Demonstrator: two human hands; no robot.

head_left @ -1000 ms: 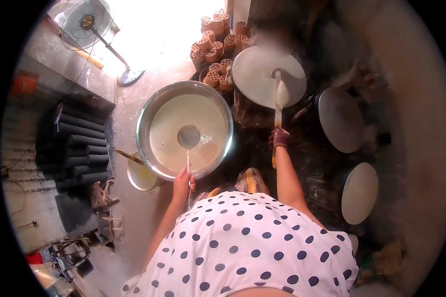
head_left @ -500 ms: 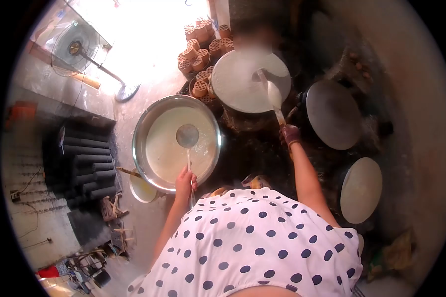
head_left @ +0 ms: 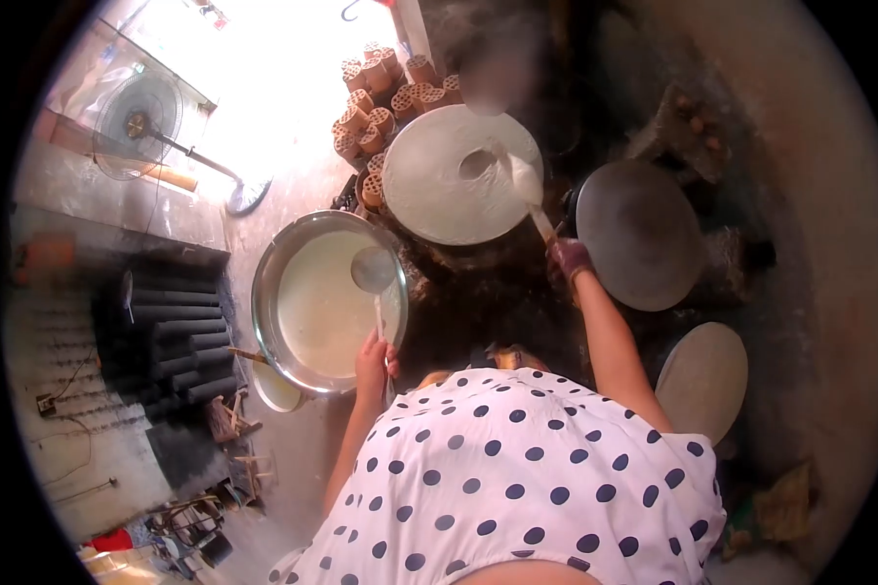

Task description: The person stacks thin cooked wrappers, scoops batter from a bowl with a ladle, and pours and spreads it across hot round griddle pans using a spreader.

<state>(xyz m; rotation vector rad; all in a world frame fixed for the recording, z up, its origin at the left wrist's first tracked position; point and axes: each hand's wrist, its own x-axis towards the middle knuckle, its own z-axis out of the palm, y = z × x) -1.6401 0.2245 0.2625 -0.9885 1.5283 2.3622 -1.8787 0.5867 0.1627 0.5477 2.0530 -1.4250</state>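
My left hand (head_left: 374, 363) is closed around the handle of a metal ladle (head_left: 373, 270). The round ladle bowl hangs over the right side of a wide steel basin (head_left: 260, 322), which holds pale, milky batter (head_left: 312, 302). In my right hand (head_left: 568, 259), which wears a dark glove, is a flat spatula (head_left: 527, 183) coated with white batter. Its blade lies over the right part of a round griddle (head_left: 419, 190) covered by a white batter layer. Beside the blade, a darker oval patch shows in that layer.
A bare dark griddle (head_left: 639, 234) stands at the right, with a pale round lid or griddle (head_left: 702, 380) below it. Perforated clay-coloured cylinders (head_left: 366, 117) are piled behind the basin. Stacked black cylinders (head_left: 185, 336) and a standing fan (head_left: 139, 124) are at the left.
The view has shifted, moving the griddles and basin leftward in the picture. The spatula has moved toward the griddle's right edge. The ladle has come nearer the basin's right rim.
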